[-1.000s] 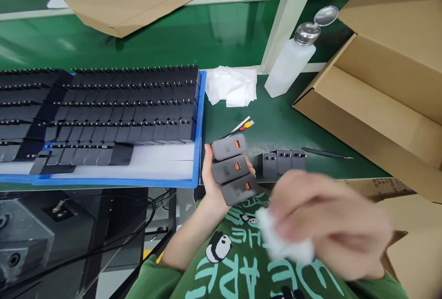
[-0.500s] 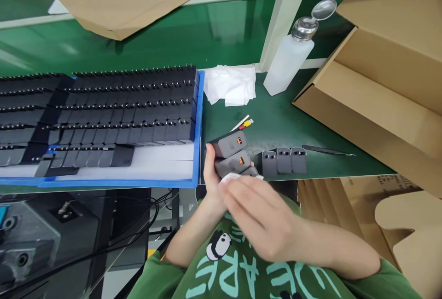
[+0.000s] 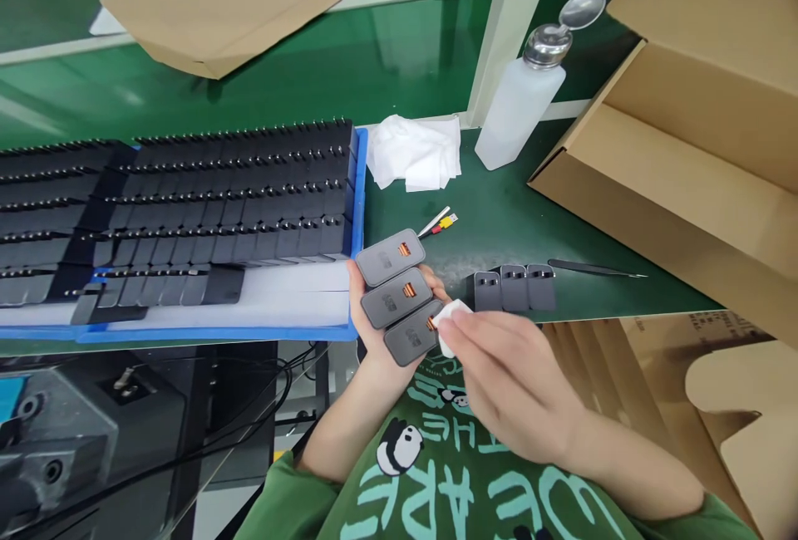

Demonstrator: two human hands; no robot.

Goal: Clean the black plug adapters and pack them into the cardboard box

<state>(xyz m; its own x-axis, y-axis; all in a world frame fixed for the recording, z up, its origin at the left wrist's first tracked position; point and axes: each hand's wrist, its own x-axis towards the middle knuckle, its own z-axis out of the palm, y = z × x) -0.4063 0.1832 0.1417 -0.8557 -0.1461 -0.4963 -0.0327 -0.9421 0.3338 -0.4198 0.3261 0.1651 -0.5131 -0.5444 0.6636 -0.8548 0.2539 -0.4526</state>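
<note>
Three dark grey power adapters (image 3: 396, 297) lie side by side in my left hand (image 3: 369, 341), their faces with orange USB ports turned up. My left fingers wrap round them from below and behind. A folded white wipe (image 3: 450, 326) is pinched in my right hand (image 3: 511, 374), at the right end of the lowest adapter, by its port. To the right on the bench stand three more adapters (image 3: 514, 287) with their plug pins up. Beside them lie black tweezers (image 3: 595, 269). A USB plug with yellow and red parts (image 3: 445, 223) lies just behind my left hand.
A blue tray (image 3: 360, 216) on the left holds many rows of adapters, pins up. White wipes (image 3: 415, 151) and a pump bottle (image 3: 521, 104) stand at the back. An open cardboard box (image 3: 673, 141) occupies the right, and cardboard (image 3: 218, 8) overhangs the shelf.
My right hand has moved right with the wipe, uncovering the lowest adapter. My left hand has shifted left and down, tilting the three adapter faces up into view.
</note>
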